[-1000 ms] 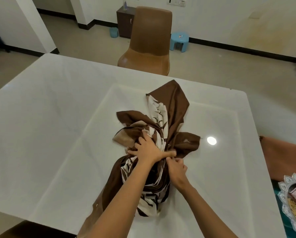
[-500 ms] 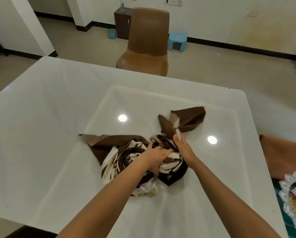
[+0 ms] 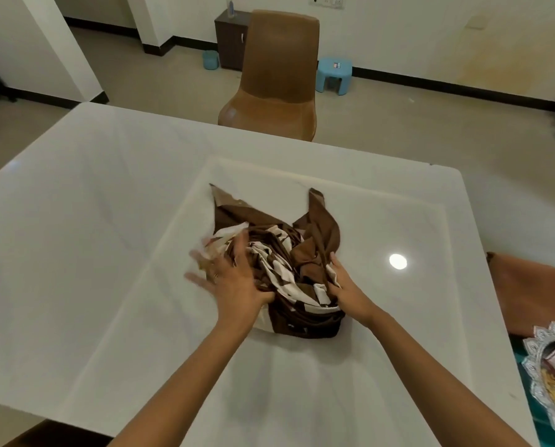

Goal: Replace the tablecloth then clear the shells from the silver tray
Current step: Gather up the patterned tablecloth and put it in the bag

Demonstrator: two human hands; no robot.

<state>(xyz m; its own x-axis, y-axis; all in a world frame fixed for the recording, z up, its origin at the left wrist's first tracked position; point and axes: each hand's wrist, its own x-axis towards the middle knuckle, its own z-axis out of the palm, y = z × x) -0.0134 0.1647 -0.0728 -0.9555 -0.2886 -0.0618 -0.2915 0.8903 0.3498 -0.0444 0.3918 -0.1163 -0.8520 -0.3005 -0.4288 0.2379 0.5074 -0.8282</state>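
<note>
A brown and cream patterned tablecloth point(image 3: 305, 253) lies bunched in a heap at the middle of the white table point(image 3: 92, 227). My left hand point(image 3: 234, 282) presses against the heap's left side with fingers spread and blurred by motion. Fingers of my right hand point(image 3: 345, 288) curl into the folds on the heap's right side. The silver tray point(image 3: 540, 369), with a scalloped rim and yellow bits in it, shows only partly at the right edge, off the table.
A brown chair point(image 3: 276, 79) stands at the table's far side. A blue stool point(image 3: 334, 74) and a dark cabinet point(image 3: 231, 37) are by the back wall. An orange-brown seat point(image 3: 537, 295) is beside the table's right edge.
The cloth has been gathered from a long spread shape into a tighter heap. My left hand has let go of the cloth and now pushes it flat-fingered; my right hand moved to its right side.
</note>
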